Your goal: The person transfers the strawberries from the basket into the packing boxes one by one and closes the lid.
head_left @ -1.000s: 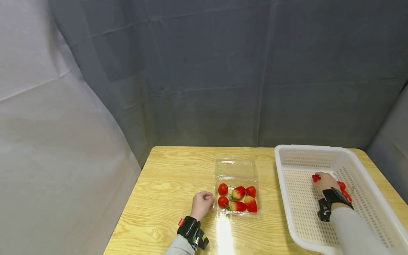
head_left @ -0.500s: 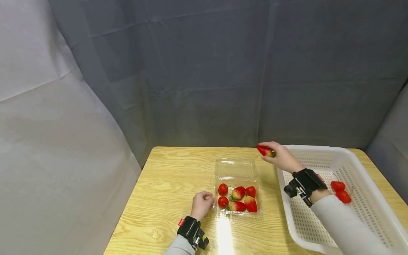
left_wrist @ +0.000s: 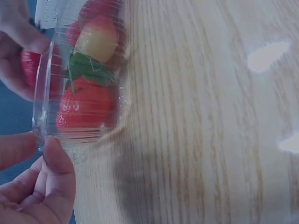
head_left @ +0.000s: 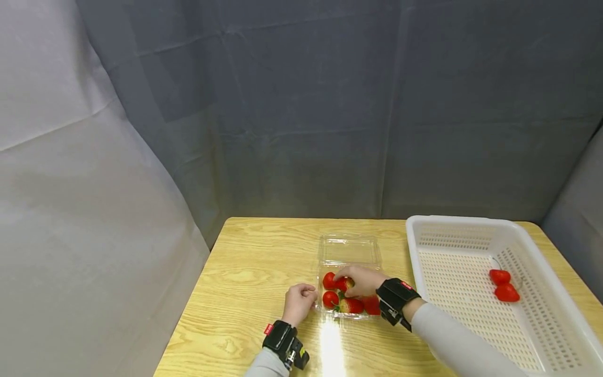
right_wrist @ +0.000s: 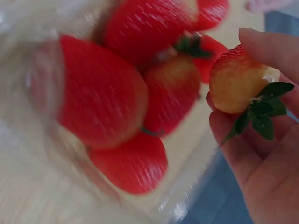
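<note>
My right hand (head_left: pixel 361 280) pinches a strawberry (right_wrist: pixel 239 79) between thumb and fingers, its pale end and green leaves showing in the right wrist view. It is over the clear plastic clamshell box (head_left: pixel 349 251), whose lid lies folded back. Inside the box several strawberries sit close together, among them a round red one (left_wrist: pixel 88 105) by the left end; my right hand covers part of them in the head view. At the box's left side, my left hand (head_left: pixel 300 303) pinches the rim between thumb and forefinger, as the left wrist view shows.
A large white slotted basket (head_left: pixel 452 298) stands on the right of the wooden table (head_left: pixel 264 251), with two strawberries (head_left: pixel 506 292) against its right side. Grey cloth (head_left: pixel 301 131) hangs behind the table and at its sides.
My right hand has picked a strawberry from the basket, lifted it over the basket's left rim and carried it left, down to the box. My left hand has stayed at the box's rim.
</note>
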A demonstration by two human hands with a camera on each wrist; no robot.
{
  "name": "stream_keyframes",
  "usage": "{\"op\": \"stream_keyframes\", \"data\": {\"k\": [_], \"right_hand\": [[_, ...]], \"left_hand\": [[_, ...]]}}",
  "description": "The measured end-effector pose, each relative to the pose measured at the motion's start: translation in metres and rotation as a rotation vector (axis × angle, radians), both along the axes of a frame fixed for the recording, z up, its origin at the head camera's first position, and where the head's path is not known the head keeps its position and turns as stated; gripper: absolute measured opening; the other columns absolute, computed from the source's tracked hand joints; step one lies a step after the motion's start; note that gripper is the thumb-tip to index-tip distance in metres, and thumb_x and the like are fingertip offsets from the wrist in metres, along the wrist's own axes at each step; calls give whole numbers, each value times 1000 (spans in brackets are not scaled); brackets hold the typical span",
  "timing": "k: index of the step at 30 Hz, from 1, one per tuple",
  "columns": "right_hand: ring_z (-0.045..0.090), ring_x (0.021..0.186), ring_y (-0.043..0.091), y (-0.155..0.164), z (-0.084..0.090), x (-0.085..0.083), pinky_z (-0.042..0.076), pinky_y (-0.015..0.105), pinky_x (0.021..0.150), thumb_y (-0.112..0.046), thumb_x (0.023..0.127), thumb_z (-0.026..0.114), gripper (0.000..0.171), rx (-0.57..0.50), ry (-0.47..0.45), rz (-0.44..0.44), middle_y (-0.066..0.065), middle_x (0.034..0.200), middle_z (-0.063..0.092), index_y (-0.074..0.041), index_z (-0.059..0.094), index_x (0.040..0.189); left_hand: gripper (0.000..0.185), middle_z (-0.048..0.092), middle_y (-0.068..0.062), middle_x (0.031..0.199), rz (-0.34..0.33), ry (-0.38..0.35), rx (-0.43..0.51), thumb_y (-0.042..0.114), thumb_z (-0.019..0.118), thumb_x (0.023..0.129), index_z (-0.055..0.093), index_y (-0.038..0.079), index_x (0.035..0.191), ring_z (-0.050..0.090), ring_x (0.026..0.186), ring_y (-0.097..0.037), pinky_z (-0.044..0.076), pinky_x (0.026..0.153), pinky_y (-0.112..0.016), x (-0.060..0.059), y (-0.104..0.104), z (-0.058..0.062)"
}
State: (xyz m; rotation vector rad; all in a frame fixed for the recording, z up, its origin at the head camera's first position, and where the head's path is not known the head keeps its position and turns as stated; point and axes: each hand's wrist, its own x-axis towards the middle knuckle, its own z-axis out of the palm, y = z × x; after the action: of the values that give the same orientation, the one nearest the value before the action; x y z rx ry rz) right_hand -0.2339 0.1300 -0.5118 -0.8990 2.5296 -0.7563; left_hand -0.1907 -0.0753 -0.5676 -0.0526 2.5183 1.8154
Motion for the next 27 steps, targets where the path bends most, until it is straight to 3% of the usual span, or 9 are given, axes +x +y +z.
{"op": "stream_keyframes", "data": {"k": [7, 10, 14, 17, 20, 23, 25, 27], "right_hand": [[56, 100, 24, -16, -23, 5, 45, 39, 87, -5, 73, 73, 37, 161, 53, 18, 8, 108, 62, -6, 64, 109], [55, 99, 23, -16, -24, 3, 45, 39, 87, -8, 74, 73, 37, 162, 29, 11, 7, 109, 61, -7, 63, 110], [54, 104, 31, -3, -2, -1, 44, 46, 87, -9, 79, 69, 38, 46, -39, 19, 14, 115, 58, -3, 60, 115], [53, 106, 37, 21, 24, -11, 44, 48, 87, -12, 83, 65, 39, -68, 26, -7, 18, 118, 56, 2, 56, 119], [48, 109, 41, 59, 48, -23, 40, 52, 90, -11, 85, 63, 42, -168, 187, -155, 23, 123, 51, 5, 51, 123], [39, 114, 46, 106, 64, -31, 34, 56, 92, -4, 84, 62, 47, -231, 374, -414, 30, 127, 42, 6, 45, 126], [33, 116, 50, 136, 67, -32, 30, 58, 92, -3, 83, 61, 50, -236, 460, -592, 34, 128, 34, 8, 41, 128], [29, 115, 53, 164, 63, -30, 28, 61, 91, -4, 83, 60, 54, -197, 479, -759, 36, 130, 28, 8, 37, 130]], "left_hand": [[9, 63, -10, 63, -5, 18, 3, 0, 65, 79, 64, -8, 84, 54, 46, -8, 42, 41, -19, 0, -1, -3], [10, 62, -10, 63, -4, 18, 12, 0, 65, 79, 63, -8, 84, 54, 46, -8, 44, 42, -20, 0, -1, -3], [10, 62, -9, 63, -6, 12, 13, 0, 65, 79, 64, -8, 85, 55, 47, -9, 45, 42, -21, 1, -1, -2], [10, 62, -8, 63, -1, 5, 4, 0, 65, 79, 64, -8, 85, 54, 47, -10, 43, 42, -20, 2, 0, 0], [10, 62, -8, 63, 0, 10, -4, 0, 65, 79, 64, -8, 85, 55, 47, -10, 42, 42, -20, 3, 0, 1], [11, 63, -10, 65, 0, 7, -9, 1, 65, 79, 64, -8, 86, 55, 48, -9, 42, 42, -20, 3, -2, 0], [11, 64, -11, 66, 1, 1, -8, 1, 65, 80, 65, -8, 87, 55, 48, -9, 43, 43, -20, 2, -4, -1], [11, 64, -10, 66, 4, -4, -5, 1, 65, 80, 65, -7, 87, 55, 48, -9, 43, 43, -20, 2, -5, -1]]}}
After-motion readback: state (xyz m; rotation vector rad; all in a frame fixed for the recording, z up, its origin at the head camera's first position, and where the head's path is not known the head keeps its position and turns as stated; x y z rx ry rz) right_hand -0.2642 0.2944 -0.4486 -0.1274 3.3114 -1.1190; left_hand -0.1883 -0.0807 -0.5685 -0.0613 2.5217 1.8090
